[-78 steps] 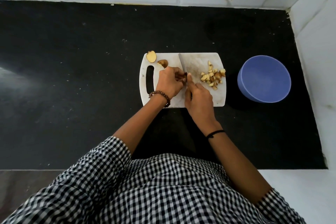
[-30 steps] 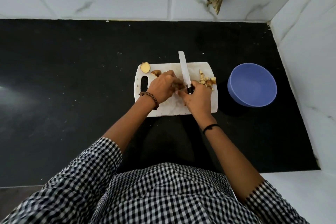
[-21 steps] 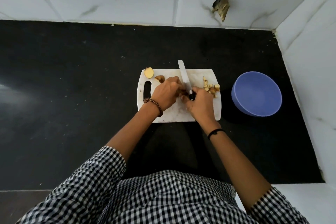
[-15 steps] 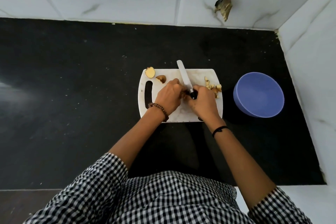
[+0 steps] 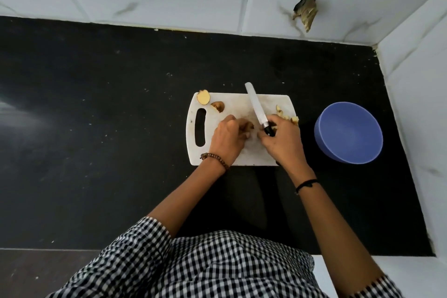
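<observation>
Kitchen counter, seen through the head camera I monitor remotely: the right hand (image 5: 283, 140) is wrapped round the black handle of the knife (image 5: 256, 104), while the left hand (image 5: 227, 138) curls its fingertips over a brown piece of ginger (image 5: 248, 126) near the middle of the white board (image 5: 238, 104).

The knife's long axis runs from the handle at about 5 o'clock to the tip at about 11 o'clock. The tip reaches just past the board's far edge. Whether the edge touches the board I cannot tell.

The ginger sits just left of the blade, largely hidden by the fingers, so its own direction cannot be read.

My worry is the narrow gap between the blade and the left fingertips. The piece looks small, and I judge that a slip or roll on the next cut could bring the edge onto a finger.

The cut bits (image 5: 289, 116) lie at the board's 3 o'clock edge, half under the right hand, and a careless sweep could knock them onto the counter (image 5: 96, 104) short of the blue bowl (image 5: 348, 132).

Two slices (image 5: 203, 97) rest at the far-left corner.
</observation>
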